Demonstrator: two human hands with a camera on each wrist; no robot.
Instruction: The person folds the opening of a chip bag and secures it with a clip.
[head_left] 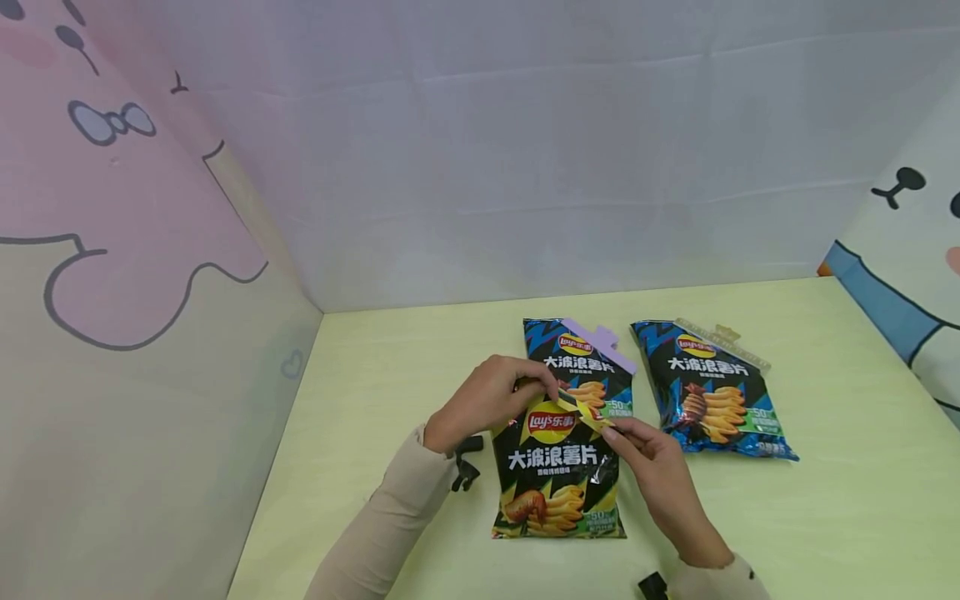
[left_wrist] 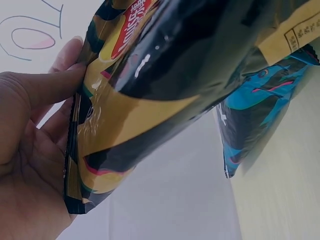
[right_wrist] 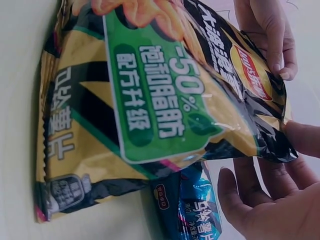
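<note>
A black-and-yellow chip bag (head_left: 557, 467) lies on the pale green table (head_left: 825, 500) in front of me. My left hand (head_left: 491, 400) pinches its top left corner between thumb and fingers (left_wrist: 55, 85). My right hand (head_left: 645, 454) pinches the top right corner, where the folded top edge (head_left: 581, 410) runs between the hands. The right wrist view shows the same bag (right_wrist: 150, 100) from its bottom end, with my right fingers (right_wrist: 300, 140) on its top corner and the left hand (right_wrist: 267, 32) beyond it.
Two blue chip bags lie behind: one (head_left: 585, 367) with a lilac clip (head_left: 596, 340) across its top, one (head_left: 712, 400) to the right with a clear clip (head_left: 723, 342). Cartoon-printed walls (head_left: 135, 250) close off the left, back and right.
</note>
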